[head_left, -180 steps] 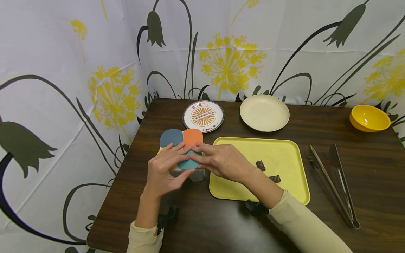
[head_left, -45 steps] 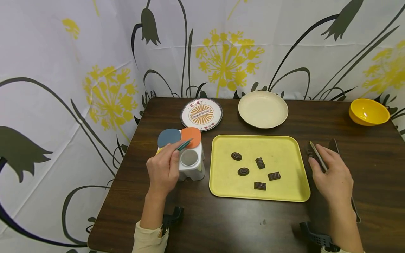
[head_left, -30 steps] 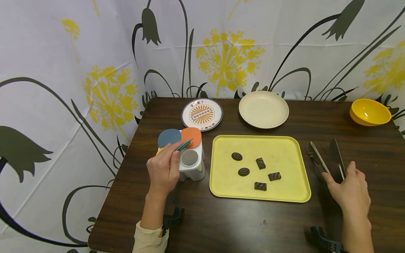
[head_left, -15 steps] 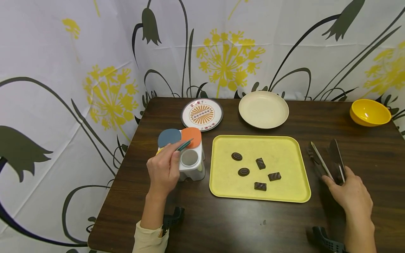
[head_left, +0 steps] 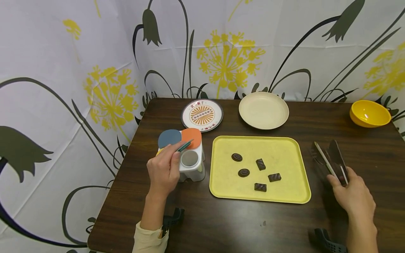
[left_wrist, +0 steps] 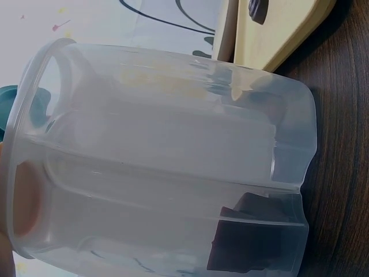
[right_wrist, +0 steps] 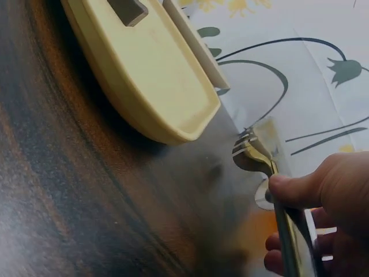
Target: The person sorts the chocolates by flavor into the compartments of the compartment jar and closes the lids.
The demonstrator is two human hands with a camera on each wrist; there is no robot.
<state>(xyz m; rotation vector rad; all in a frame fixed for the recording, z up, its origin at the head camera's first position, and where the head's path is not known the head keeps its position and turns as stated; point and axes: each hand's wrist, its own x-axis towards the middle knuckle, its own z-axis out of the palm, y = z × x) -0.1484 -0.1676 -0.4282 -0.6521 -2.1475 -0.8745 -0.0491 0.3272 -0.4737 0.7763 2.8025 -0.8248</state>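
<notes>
My left hand [head_left: 162, 168] pinches the raised teal lid [head_left: 185, 145] of a multi-compartment storage container [head_left: 193, 173] with coloured lids. Below that lid, one round compartment mouth stands uncovered. The left wrist view shows the container's translucent wall [left_wrist: 161, 133] with dark pieces [left_wrist: 248, 239] at the bottom. At the right, my right hand [head_left: 355, 193] grips metal tongs [head_left: 327, 161], which have a fork tip [right_wrist: 248, 151] and a flat tip. On a yellow tray [head_left: 218, 189] between the hands lie two round chocolates [head_left: 243, 172] and three rectangular ones [head_left: 260, 187].
Behind the container lies a patterned plate [head_left: 202, 116]. A cream plate [head_left: 264, 110] sits behind the tray, and a yellow bowl [head_left: 369, 114] stands at the far right. A floral curtain [head_left: 177, 42] hangs along the table's back edge.
Both hands were at the teal lid earlier; it is now raised in my left hand. My right hand went to the tongs, slid down their arms and has drawn the arms closer together.
</notes>
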